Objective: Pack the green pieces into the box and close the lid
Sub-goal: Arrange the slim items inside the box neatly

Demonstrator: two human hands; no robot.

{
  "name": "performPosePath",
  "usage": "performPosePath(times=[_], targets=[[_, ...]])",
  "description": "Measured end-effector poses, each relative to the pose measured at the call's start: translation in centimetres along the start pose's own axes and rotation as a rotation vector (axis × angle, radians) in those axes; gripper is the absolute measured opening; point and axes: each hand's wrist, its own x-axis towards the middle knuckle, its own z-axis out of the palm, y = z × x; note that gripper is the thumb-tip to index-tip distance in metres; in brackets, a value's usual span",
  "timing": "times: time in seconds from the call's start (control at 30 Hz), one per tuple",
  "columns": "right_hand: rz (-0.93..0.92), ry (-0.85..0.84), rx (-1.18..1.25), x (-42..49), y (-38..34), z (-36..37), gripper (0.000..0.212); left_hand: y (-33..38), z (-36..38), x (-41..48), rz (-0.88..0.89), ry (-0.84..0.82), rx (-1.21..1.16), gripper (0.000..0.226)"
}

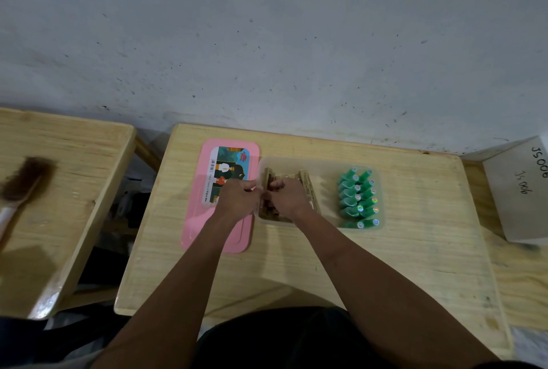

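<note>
Green pieces [358,196] lie rowed at the 3 o'clock end of the box [324,173]. Right hand [289,195] grip closes on tan blocks [307,183] at 9 o'clock, likely making room; left hand [237,196] grip curled, contents indeterminable. Pink lid [194,214] rests beside, ready.

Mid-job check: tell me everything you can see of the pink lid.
The lid is a pink, plastic-looking rounded rectangle with a raised border. A printed label with a barcode sits on its far half. It lies flat on the table, off the box and just left of it; whether their edges touch is unclear. The left hand and forearm pass over its right side, hiding part of it; contact cannot be told.
</note>
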Motion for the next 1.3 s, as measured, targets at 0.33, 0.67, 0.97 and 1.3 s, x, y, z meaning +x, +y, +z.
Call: performPosePath(times=[0.33, 0.67, 0.97, 1.3], targets=[[0.000, -0.030, 0.041, 0.0, 0.1, -0.4, 0.018, 0.1, 0.0, -0.1, -0.001, 0.001, 0.002, 0.040], [-0.022, -0.069, -0.015, 0.0, 0.1, -0.7, 0.019, 0.3, -0.2, -0.3, -0.006, -0.008, 0.010, 0.040], [-0.272, -0.050, -0.452, 1.0, -1.0, -1.5, 0.044, 0.8, -0.3, -0.9, 0.002, -0.010, 0.029, 0.039], [-0.295, -0.008, -0.281, 1.4, -0.1, -2.0, 0.046, 1.2, -0.3, -1.2, 0.011, -0.009, 0.049, 0.038]])
